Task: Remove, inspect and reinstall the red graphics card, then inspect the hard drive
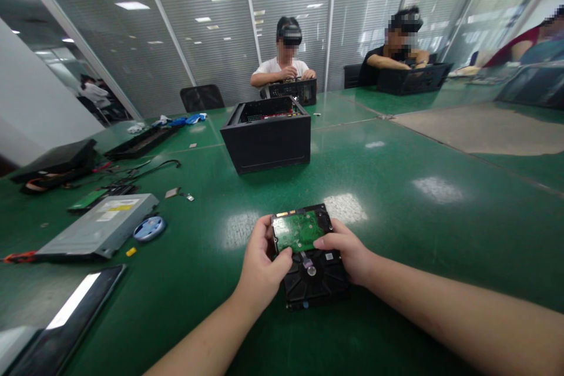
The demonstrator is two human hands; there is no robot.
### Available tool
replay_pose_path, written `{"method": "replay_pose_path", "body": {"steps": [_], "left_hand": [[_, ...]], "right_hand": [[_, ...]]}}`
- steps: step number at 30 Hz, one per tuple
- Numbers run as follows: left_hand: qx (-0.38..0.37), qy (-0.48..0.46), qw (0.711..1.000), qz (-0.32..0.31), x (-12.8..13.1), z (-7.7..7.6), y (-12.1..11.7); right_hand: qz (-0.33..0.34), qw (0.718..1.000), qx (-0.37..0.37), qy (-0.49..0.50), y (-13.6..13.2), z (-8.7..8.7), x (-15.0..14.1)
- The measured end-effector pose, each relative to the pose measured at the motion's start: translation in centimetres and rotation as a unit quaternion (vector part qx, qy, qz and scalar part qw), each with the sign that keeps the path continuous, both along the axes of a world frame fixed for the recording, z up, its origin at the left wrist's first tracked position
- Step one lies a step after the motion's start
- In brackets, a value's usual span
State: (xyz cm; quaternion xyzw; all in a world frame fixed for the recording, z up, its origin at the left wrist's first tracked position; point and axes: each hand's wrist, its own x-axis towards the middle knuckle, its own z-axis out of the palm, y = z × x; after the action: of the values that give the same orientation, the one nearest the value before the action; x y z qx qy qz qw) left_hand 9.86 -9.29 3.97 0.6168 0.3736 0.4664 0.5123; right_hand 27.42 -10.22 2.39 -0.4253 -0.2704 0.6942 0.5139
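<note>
A hard drive [319, 276] is held between both hands over the green table, its green circuit board facing up and its black casing toward me. My left hand [264, 261] grips the left edge, thumb on top near the board's lower corner. On the opposite edge, my right hand [348, 247] wraps round the side with its thumb pressed on the board. The fingers under the drive are mostly hidden. Beyond the drive stands a black computer case [273, 144], open at the top with some parts inside.
Left on the table [396, 223] lie an optical drive [106, 223], a blue round object [149, 228], a yellow piece [131, 251], cables [141, 173] and a dark panel [83, 317]. Across the table, a person in white [285, 67] and one in black [392, 59] handle other cases.
</note>
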Motion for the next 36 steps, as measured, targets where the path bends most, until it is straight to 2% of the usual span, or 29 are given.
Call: {"method": "replay_pose_path", "body": {"steps": [7,11,17,27,36], "left_hand": [[-0.006,-0.018,1.0,-0.008,-0.09,0.27,0.06],[-0.012,-0.033,0.999,-0.01,-0.14,0.05,0.18],[-0.015,-0.04,0.999,-0.012,-0.09,0.05,0.22],[-0.013,-0.031,0.999,-0.006,-0.13,0.03,0.16],[-0.004,-0.023,1.0,-0.007,-0.17,-0.06,0.14]], "right_hand": [[0.0,1.0,0.0,0.012,0.02,-0.23,0.12],[0.0,0.998,0.0,0.058,0.21,-0.13,-0.08],[0.083,0.983,-0.027,0.164,0.18,0.36,-0.33],[0.057,0.988,0.022,0.143,0.25,0.12,-0.27],[0.048,0.989,0.025,0.137,0.27,0.05,-0.16]]}}
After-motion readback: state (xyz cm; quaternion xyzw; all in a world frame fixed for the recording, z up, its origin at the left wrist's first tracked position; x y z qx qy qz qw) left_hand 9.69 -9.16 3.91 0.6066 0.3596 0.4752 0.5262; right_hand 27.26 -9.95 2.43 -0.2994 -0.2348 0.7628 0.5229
